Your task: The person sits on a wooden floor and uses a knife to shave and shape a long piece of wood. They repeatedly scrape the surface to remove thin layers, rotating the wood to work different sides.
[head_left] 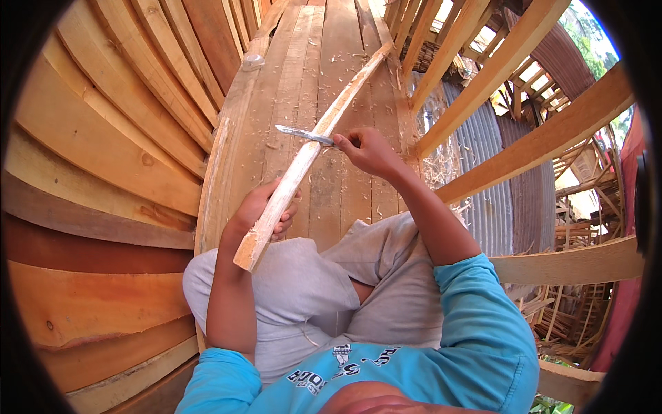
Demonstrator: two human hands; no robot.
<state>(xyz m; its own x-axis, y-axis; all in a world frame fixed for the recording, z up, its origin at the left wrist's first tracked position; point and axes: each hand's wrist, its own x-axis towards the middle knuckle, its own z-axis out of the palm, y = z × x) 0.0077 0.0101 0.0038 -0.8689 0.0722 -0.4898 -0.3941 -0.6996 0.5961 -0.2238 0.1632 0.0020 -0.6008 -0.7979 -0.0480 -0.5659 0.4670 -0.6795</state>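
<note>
A long pale piece of wood (293, 178), its bark partly shaved off, runs from above my lap to the far right of the plank floor. My left hand (265, 210) is wrapped round its near part, fingers curled beneath. My right hand (369, 150) is closed on the handle end of a knife (301, 132); the handle itself is mostly hidden by the fingers. The knife's blade lies across the wood at about its middle and points left. Wood shavings (358, 117) are scattered over the floor on both sides of the wood.
Sitting on the plank floor (293, 90), I have a wall of overlapping boards (103, 152) close on the left. Slanting wooden rails (545, 131) line the right side, with corrugated metal sheets (476, 165) beyond them. A small clear object (253, 62) lies at the far left.
</note>
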